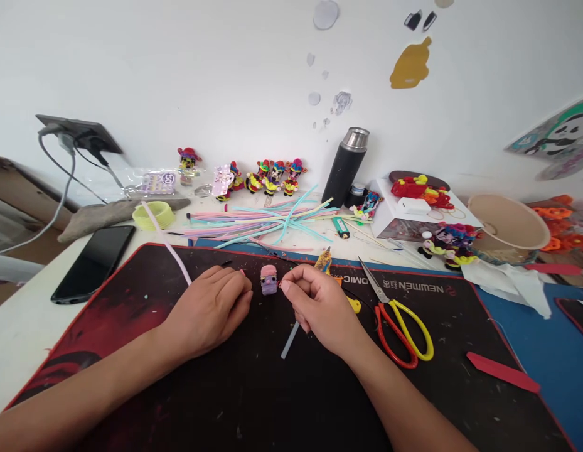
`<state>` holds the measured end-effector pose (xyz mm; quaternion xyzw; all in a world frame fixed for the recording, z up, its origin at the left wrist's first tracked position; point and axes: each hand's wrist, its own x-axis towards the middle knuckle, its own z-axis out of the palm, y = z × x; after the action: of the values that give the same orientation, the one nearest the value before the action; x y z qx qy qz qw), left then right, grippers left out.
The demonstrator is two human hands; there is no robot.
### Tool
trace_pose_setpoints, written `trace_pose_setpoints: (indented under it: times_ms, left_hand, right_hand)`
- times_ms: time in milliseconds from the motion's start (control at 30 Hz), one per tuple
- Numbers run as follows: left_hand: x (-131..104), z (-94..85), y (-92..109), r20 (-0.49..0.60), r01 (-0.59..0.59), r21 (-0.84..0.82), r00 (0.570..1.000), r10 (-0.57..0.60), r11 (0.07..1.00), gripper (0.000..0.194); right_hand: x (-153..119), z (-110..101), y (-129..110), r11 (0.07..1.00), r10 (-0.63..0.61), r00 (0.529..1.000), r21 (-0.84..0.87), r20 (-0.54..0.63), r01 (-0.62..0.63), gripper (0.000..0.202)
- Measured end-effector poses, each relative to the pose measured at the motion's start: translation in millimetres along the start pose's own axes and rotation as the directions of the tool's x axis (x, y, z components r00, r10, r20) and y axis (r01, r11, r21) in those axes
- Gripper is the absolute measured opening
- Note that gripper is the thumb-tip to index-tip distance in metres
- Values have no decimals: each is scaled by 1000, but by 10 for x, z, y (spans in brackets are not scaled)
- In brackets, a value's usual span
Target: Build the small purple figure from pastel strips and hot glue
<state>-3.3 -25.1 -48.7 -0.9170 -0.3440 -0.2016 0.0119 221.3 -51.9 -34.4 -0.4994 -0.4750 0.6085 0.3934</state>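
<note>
two bare hands face each other over the mat (272, 402), with the figure (268, 280) between them. on my feed, the right hand (322, 307) has thumb and forefinger pinched together, and a reddish bit (280, 284) shows at their tips, too small for me to name. the left hand (211, 307) is loosely curled, knuckles up; whatever its fingers enclose is hidden, so i can't tell if they grip anything. a pink speck (243, 273) peeks out just beyond them.

the figure, pink above and purple below, sits just left of the right fingertips, and right of the left fingers across a slightly wider gap, so the right hand is nearer. its long axis points away from me; whether it stands or lies, i can't be sure. nor can i tell if the right fingertips touch it.

farther out, a lilac stem (166, 242) runs down to the left hand. a grey rod (290, 341) pokes from under the right hand, and scissors (381, 295) lie to its right.
</note>
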Motion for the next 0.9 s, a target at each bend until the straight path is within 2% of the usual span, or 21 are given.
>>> trace_pose_setpoints:
  times_ms: [100, 200, 267, 367, 467, 533, 600, 733, 900]
  left_hand:
    - [-28, -26, -82, -2, 53, 46, 999, -53, 998, 33]
    - [-73, -4, -170, 43, 87, 69, 995, -90, 994, 40]
    - [-99, 21, -207, 61, 122, 24, 991, -123, 992, 36]
    - [-107, 52, -212, 31, 168, -86, 986, -166, 982, 26]
    - [-55, 76, -167, 26, 177, -124, 984, -175, 976, 44]
    - [9, 94, -126, 65, 175, -132, 984, -167, 976, 57]
    - [77, 114, -93, 104, 171, -147, 982, -156, 974, 61]
    - [171, 153, -66, 143, 158, -184, 981, -132, 970, 52]
    - [195, 190, -79, 136, 162, -219, 982, -134, 962, 35]
  right_hand:
    - [-4, -2, -9, 1000, 12, 1000, 1, -4, -12, 19]
    - [-4, -3, -11, 1000, 16, 1000, 7, -12, -16, 21]
    - [-3, -2, -9, 1000, 12, 1000, 9, -13, -12, 23]
    - [-2, -2, -4, 1000, 14, 1000, 6, -7, -14, 23]
    - [-4, -3, -2, 1000, 14, 1000, 1, -2, -14, 23]
    - [-5, -3, -4, 1000, 10, 1000, 3, 0, -10, 23]
    - [-6, 0, -7, 1000, 10, 1000, 8, 0, -10, 25]
    - [-3, 7, -7, 1000, 14, 1000, 17, -4, -14, 26]
    - [3, 7, 20, 1000, 14, 1000, 27, 0, -14, 23]
